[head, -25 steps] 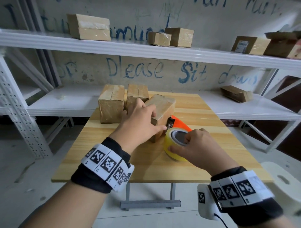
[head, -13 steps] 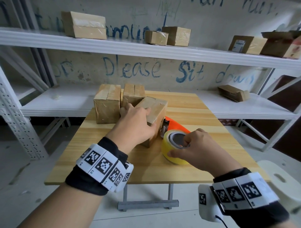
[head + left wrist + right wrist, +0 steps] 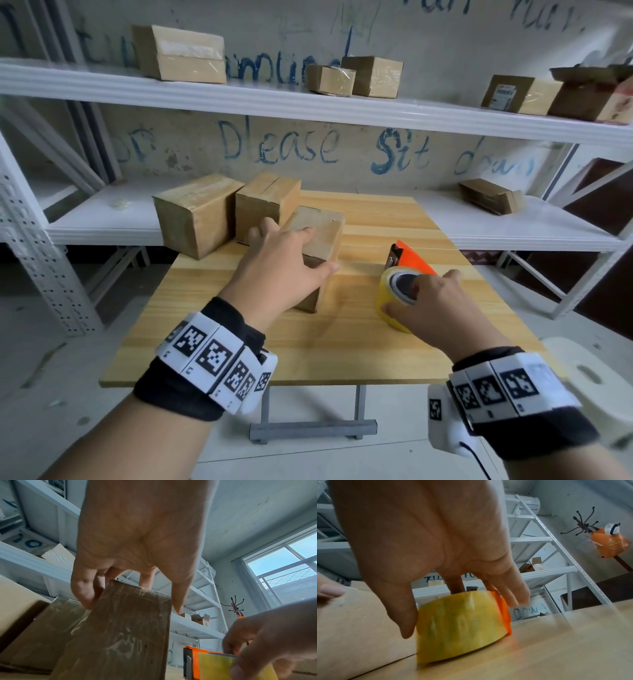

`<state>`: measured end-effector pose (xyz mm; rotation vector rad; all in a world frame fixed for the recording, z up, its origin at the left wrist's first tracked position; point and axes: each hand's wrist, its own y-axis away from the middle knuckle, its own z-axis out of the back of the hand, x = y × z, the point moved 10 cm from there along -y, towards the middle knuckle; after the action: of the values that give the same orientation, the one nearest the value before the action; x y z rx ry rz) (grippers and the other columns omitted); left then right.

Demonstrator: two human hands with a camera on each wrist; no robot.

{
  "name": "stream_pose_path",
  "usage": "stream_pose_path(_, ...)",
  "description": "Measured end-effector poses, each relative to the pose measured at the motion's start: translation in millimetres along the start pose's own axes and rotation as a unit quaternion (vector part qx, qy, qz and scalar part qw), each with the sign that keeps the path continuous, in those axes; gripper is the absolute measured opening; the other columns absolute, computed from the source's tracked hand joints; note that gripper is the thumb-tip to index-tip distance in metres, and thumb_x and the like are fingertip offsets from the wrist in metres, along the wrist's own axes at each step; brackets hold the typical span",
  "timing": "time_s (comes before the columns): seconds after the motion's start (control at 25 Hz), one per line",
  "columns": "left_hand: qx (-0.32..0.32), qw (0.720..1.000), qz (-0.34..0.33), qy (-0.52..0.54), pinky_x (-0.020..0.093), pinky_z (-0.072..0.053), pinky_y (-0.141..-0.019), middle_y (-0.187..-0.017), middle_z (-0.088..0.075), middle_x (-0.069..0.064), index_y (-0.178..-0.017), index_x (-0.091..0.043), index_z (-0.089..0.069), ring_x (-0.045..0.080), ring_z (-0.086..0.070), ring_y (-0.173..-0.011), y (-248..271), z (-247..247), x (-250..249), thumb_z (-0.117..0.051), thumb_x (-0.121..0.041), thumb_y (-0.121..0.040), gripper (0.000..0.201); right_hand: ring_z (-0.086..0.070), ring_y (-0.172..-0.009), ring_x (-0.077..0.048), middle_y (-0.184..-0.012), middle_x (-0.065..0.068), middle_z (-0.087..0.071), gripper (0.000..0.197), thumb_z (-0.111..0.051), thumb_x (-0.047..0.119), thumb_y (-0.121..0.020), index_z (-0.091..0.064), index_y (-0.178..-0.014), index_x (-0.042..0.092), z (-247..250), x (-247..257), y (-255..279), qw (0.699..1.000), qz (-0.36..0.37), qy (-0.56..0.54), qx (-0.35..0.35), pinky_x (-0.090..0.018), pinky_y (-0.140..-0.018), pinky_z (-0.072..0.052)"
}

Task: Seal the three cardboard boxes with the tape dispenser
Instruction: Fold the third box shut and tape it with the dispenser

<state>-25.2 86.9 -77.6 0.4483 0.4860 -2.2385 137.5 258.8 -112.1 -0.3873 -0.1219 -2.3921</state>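
Left hand grips the nearest cardboard box at frame centre, fingers curled over its top and thumb on the near side; the left wrist view shows fingertips over the top edge. Right hand grasps the tape dispenser, right of centre on the table: fingers hook the yellow roll's core, thumb on its side, orange body pointing away. The dispenser sits beside the held box, not touching it. Two more boxes, the left box and the middle box, stand behind at centre-left, close together. Likely step: bring the dispenser up to the held box. To do it well, keep the box pinned flat so the flaps stay shut, start the tape on a side face, and pull straight along the seam. Whether any seam is already taped cannot be told. Surface is a light wooden tabletop on a metal leg. White metal shelving spans the upper frame with more boxes; blue scrawl on the wall behind; a white stool lower right.
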Motion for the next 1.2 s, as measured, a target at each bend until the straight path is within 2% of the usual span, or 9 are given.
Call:
stream_pose_path(0.12, 0.022, 1.0, -0.011, -0.018, 0.041, -0.051, -0.095, -0.135, -0.034, 0.002, -0.155, -0.04, -0.032, 0.024, -0.029, -0.135, 3, -4, -7, -0.056, -0.073, -0.085, 0.081, -0.047, -0.107, -0.035, -0.11, -0.009, -0.039, 0.06, -0.068, 0.056, -0.076, -0.047, -0.116, 0.017, 9, 21, 6, 0.998, 0.036, 0.022, -0.055, -0.048, -0.096, -0.044)
stream_pose_path(0.24, 0.09, 0.996, 0.002, 0.025, 0.047, -0.046, -0.102, -0.156, -0.026, -0.004, -0.159, -0.041, -0.019, 0.022, -0.028, -0.145, 9, -1, -8, -0.048, -0.08, -0.084, 0.089, -0.051, -0.114, -0.033, -0.126, -0.01, -0.042, 0.082, -0.07, 0.048, -0.078, -0.027, -0.143, 0.024, 16, 63, 20, 0.983, 0.157, -0.051, -0.081, -0.039, -0.096, -0.045)
stream_pose_path(0.36, 0.016, 0.99, 0.026, 0.139, 0.04, -0.047, -0.095, -0.145, -0.05, -0.006, -0.144, -0.035, -0.05, 0.017, -0.05, -0.13, 9, 56, 4, -0.043, -0.07, -0.094, 0.061, -0.055, -0.115, -0.032, -0.139, -0.011, -0.035, 0.09, -0.067, 0.052, -0.082, -0.009, -0.15, 0.042, 15, 96, 29, 0.97, 0.221, -0.079, -0.056, -0.036, -0.092, -0.048)
stream_pose_path(0.52, -0.072, 0.99, 0.089, 0.085, 0.032, -0.041, -0.072, -0.096, -0.063, -0.01, -0.093, -0.024, -0.068, 0.01, -0.056, -0.082, -3, 118, 57, -0.056, -0.038, -0.098, 0.019, -0.057, -0.113, -0.032, -0.145, -0.006, -0.028, 0.062, -0.056, 0.059, -0.089, -0.03, -0.143, 0.045, 4, 121, 21, 0.968, 0.245, -0.052, -0.022, -0.042, -0.097, -0.049)
stream_pose_path(0.68, -0.026, 0.994, 0.089, -0.054, 0.038, -0.042, -0.085, -0.144, -0.046, 0.013, -0.136, -0.017, -0.058, 0.032, -0.052, -0.113, -41, 92, 84, -0.051, -0.01, -0.093, 0.044, -0.056, -0.112, -0.025, -0.141, -0.004, -0.04, 0.05, -0.058, 0.04, -0.094, -0.047, -0.141, 0.026, 7, 129, 10, 0.962, 0.261, -0.069, -0.053, -0.035, -0.096, -0.047)
stream_pose_path(0.8, 0.03, 0.989, 0.109, -0.093, 0.05, -0.043, -0.104, -0.145, -0.03, 0.018, -0.155, -0.034, -0.033, 0.043, -0.04, -0.127, -62, 70, 111, -0.054, -0.007, -0.083, 0.079, -0.056, -0.113, -0.025, -0.138, -0.004, -0.046, 0.044, -0.055, 0.025, -0.095, -0.052, -0.138, 0.016, 10, 134, 8, 0.957, 0.274, -0.067, -0.07, -0.034, -0.097, -0.047)
stream_pose_path(0.88, 0.067, 0.984, 0.114, -0.118, 0.056, -0.034, -0.112, -0.147, -0.025, 0.018, -0.155, -0.044, -0.028, 0.046, -0.028, -0.136, -69, 57, 127, -0.054, -0.003, -0.079, 0.09, -0.057, -0.115, -0.027, -0.137, -0.006, -0.05, 0.04, -0.052, 0.019, -0.096, -0.054, -0.135, 0.012, 10, 138, 6, 0.955, 0.283, -0.046, -0.077, -0.036, -0.098, -0.048)
stream_pose_path(1.0, 0.001, 0.982, 0.125, -0.141, 0.052, -0.041, -0.103, -0.14, -0.029, 0.013, -0.159, -0.026, -0.02, 0.041, -0.026, -0.129, -73, 64, 137, -0.054, -0.001, -0.084, 0.086, -0.056, -0.117, -0.029, -0.136, -0.009, -0.053, 0.039, -0.047, 0.01, -0.095, -0.054, -0.133, 0.008, 7, 141, -6, 0.957, 0.282, -0.004, -0.072, -0.035, -0.097, -0.046)
stream_pose_path(1.2, -0.083, 0.98, 0.039, -0.177, 0.046, -0.046, -0.095, -0.128, -0.044, 0.011, -0.126, -0.008, -0.058, 0.035, -0.033, -0.117, -81, 73, 121, -0.046, 0.005, -0.086, 0.044, -0.059, -0.084, -0.026, -0.106, -0.008, -0.064, 0.031, -0.04, -0.001, -0.091, -0.062, -0.112, 0.009, 7, 139, -35, 0.966, 0.247, 0.034, -0.063, -0.03, -0.067, -0.044)
